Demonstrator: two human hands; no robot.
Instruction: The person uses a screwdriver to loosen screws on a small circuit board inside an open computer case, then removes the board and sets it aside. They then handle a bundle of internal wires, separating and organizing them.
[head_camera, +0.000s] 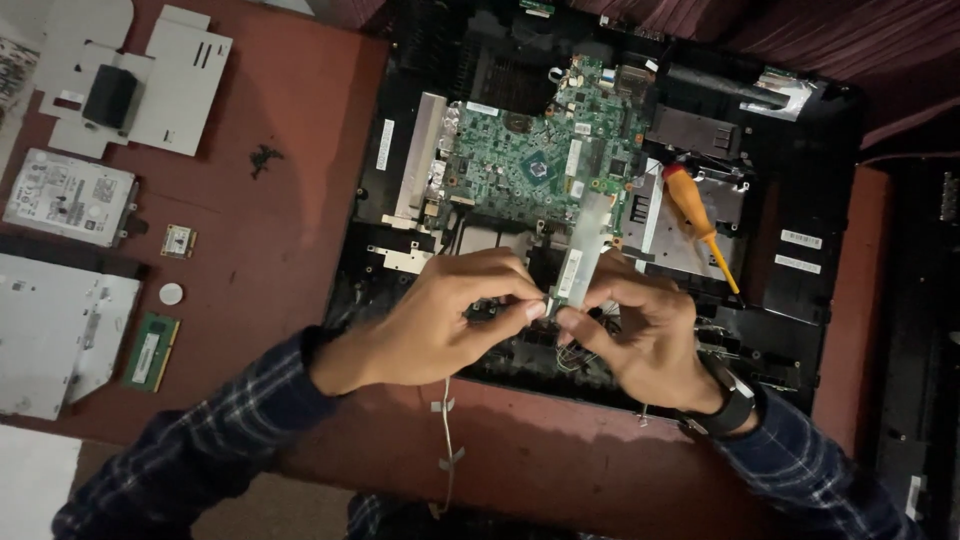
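Both hands pinch the near end of a pale flat ribbon cable (583, 250) above the opened laptop chassis (800, 290): left hand (430, 320) and right hand (640, 335) each have a thumb-and-forefinger grip pressed on it, its far end reaching the green motherboard (530, 160). Orange screwdriver (695, 215) rests inside the chassis, close by. Hard drive (68, 197) and RAM stick (152, 351) lie well apart on the bench (280, 250), left.
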